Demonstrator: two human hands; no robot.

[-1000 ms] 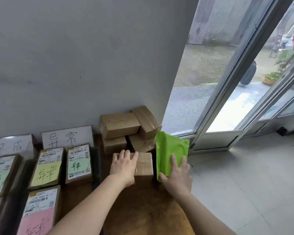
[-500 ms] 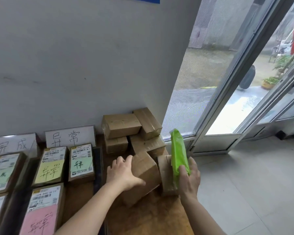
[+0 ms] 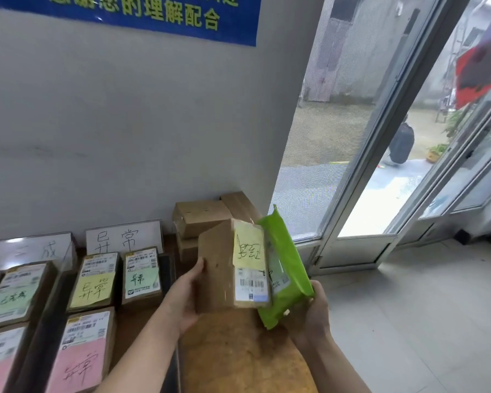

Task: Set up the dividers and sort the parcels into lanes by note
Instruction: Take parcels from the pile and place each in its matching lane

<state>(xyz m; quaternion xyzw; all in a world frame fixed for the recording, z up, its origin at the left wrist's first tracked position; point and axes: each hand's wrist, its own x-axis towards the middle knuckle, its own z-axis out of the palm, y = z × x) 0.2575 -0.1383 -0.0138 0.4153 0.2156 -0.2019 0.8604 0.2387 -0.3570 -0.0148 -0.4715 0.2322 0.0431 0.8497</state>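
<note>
Left hand (image 3: 185,296) raised over the wooden desk (image 3: 238,361), fingers wrapped round an upright brown cardboard box with yellow note (image 3: 224,268). Right hand (image 3: 310,314) grips green plastic mailer bag (image 3: 284,269) touching the box's right side; fingers mostly hidden. Note handwriting illegible.

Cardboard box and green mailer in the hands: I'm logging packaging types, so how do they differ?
The cardboard box is brown and rigid; the green mailer is a thin plastic bag. The box bears a yellow handwritten note; the mailer shows only a printed label, partly hidden. The left hand grips the box, the right hand the mailer. Both are held upright, side by side.
</note>
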